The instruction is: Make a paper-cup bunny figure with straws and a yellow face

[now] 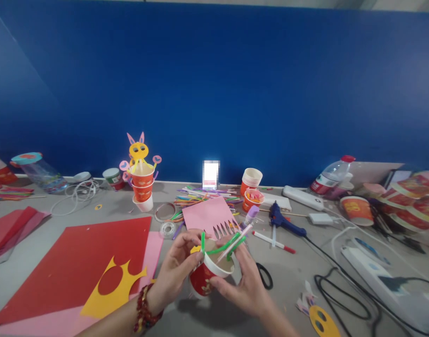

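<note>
A red paper cup (201, 279) with a white rim is tilted between my two hands. Green straws (220, 250) and a pale pink straw (235, 242) stick out over its mouth. My left hand (181, 260) pinches at the rim's left side, thumb beside the upright green straw end; a bit of yellow paper (196, 250) shows there. Around the cup's right side curls my right hand (248, 281), its thumb on the front; its other fingers are partly hidden. Just behind the cup lies pink paper (205, 216) with a cut, fringed edge.
Left are red sheets (70, 267) and a yellow cut-out sheet (111, 292). A rabbit-topped stack of cups (143, 181) stands behind. To the right lie a blue glue gun (284, 220), a red-capped marker (274, 242), black scissor handles (264, 276), cables and a power strip (372, 276).
</note>
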